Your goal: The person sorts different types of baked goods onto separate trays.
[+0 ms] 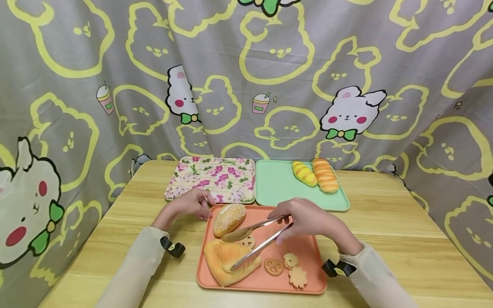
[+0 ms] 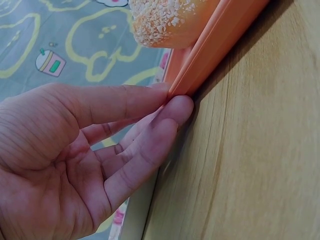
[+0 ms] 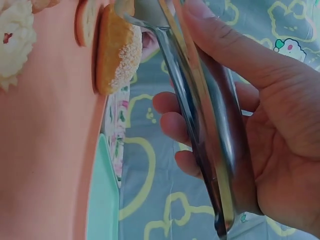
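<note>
In the head view my left hand (image 1: 192, 203) pinches the far left corner of an orange tray (image 1: 310, 250); the left wrist view shows thumb and fingertips on its rim (image 2: 181, 85). My right hand (image 1: 308, 217) holds metal tongs (image 1: 238, 234), their arms spread. One tong end lies over the triangular bread (image 1: 220, 258), the other between that bread and the coated oval bread roll (image 1: 230, 218). Whether the ends touch either bread, I cannot tell. On the tray are also a pretzel-shaped cookie (image 1: 273, 266), two jagged-edged cookies (image 1: 298, 277) and a round cookie (image 1: 249, 242) partly hidden behind the tongs.
Behind the orange tray, a floral tray (image 1: 213, 177) stands at left and a mint green tray (image 1: 277, 182) at right. The green one bears a yellow striped bread (image 1: 304, 173) and an orange-brown loaf (image 1: 325, 175). A patterned curtain (image 1: 231, 85) encloses the wooden table (image 1: 389, 239).
</note>
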The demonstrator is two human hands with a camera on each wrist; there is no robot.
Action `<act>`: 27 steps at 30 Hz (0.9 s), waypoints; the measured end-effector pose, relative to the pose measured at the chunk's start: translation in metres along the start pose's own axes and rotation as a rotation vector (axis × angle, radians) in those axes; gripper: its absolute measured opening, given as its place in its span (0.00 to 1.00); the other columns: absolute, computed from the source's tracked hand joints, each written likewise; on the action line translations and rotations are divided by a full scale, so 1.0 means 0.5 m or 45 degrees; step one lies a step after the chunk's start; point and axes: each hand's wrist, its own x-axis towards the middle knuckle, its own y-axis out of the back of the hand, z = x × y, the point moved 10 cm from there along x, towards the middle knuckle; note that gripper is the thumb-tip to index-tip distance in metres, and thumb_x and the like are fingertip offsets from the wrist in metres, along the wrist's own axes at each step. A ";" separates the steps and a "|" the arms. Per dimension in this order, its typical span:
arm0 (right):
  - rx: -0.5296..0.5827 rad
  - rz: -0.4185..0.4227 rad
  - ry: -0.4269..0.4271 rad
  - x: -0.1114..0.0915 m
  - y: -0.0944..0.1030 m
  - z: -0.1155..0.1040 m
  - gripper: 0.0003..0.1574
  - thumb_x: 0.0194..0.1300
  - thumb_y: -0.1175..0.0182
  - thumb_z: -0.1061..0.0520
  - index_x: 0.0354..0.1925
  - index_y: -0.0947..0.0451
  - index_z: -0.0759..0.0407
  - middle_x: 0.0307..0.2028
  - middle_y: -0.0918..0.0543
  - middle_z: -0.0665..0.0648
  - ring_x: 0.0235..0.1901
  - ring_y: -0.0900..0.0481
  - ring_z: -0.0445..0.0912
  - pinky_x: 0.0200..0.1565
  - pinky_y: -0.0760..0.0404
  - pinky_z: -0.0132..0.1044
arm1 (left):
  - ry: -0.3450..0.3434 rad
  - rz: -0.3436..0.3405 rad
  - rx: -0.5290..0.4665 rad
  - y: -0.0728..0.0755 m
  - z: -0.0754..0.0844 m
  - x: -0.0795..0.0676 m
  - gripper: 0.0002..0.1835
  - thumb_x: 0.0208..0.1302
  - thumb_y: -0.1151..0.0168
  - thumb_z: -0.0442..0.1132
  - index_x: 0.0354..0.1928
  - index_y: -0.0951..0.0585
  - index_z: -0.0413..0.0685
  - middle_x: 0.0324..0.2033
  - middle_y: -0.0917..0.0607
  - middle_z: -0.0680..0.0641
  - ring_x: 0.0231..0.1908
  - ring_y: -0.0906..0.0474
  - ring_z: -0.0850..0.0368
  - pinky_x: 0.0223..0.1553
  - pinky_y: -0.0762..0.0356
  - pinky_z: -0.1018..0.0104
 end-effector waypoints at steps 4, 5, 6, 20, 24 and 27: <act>-0.026 -0.012 -0.045 -0.003 -0.001 -0.002 0.29 0.49 0.21 0.39 0.49 0.13 0.48 0.32 0.17 0.40 0.29 0.24 0.34 0.31 0.25 0.27 | -0.004 -0.001 0.005 0.000 0.001 0.000 0.14 0.58 0.35 0.24 0.47 0.21 0.27 0.26 0.12 0.39 0.28 0.13 0.55 0.34 0.13 0.61; -0.034 -0.015 -0.058 -0.003 -0.002 -0.002 0.29 0.49 0.21 0.39 0.49 0.13 0.47 0.32 0.17 0.40 0.29 0.24 0.35 0.31 0.25 0.28 | -0.003 0.000 0.007 0.000 0.001 0.000 0.14 0.58 0.35 0.24 0.46 0.21 0.27 0.26 0.12 0.41 0.28 0.13 0.56 0.34 0.13 0.61; -0.040 -0.017 -0.067 -0.003 -0.002 -0.001 0.30 0.49 0.21 0.40 0.49 0.13 0.47 0.32 0.17 0.40 0.29 0.24 0.34 0.31 0.25 0.28 | 0.000 0.001 0.008 0.001 0.002 0.001 0.13 0.58 0.35 0.24 0.46 0.21 0.27 0.26 0.12 0.42 0.28 0.13 0.56 0.34 0.13 0.62; -0.124 0.082 0.155 0.001 -0.001 -0.026 0.14 0.52 0.23 0.43 0.36 0.12 0.45 0.20 0.28 0.38 0.21 0.39 0.27 0.24 0.39 0.23 | 0.006 -0.010 0.003 -0.001 -0.002 0.004 0.13 0.59 0.36 0.24 0.46 0.21 0.28 0.27 0.12 0.41 0.28 0.14 0.57 0.33 0.13 0.63; -0.132 0.109 0.187 0.001 0.002 -0.031 0.13 0.52 0.22 0.42 0.34 0.12 0.43 0.19 0.29 0.37 0.20 0.40 0.27 0.23 0.40 0.22 | 0.023 -0.002 -0.005 -0.001 -0.004 0.004 0.13 0.58 0.37 0.24 0.46 0.21 0.29 0.27 0.12 0.41 0.28 0.14 0.57 0.33 0.14 0.64; -0.129 0.126 0.215 0.000 0.006 -0.034 0.14 0.52 0.22 0.42 0.35 0.12 0.44 0.19 0.28 0.38 0.20 0.40 0.26 0.23 0.40 0.22 | 0.014 -0.004 -0.007 -0.001 -0.002 0.004 0.13 0.58 0.37 0.24 0.46 0.21 0.28 0.27 0.12 0.41 0.28 0.14 0.57 0.33 0.14 0.64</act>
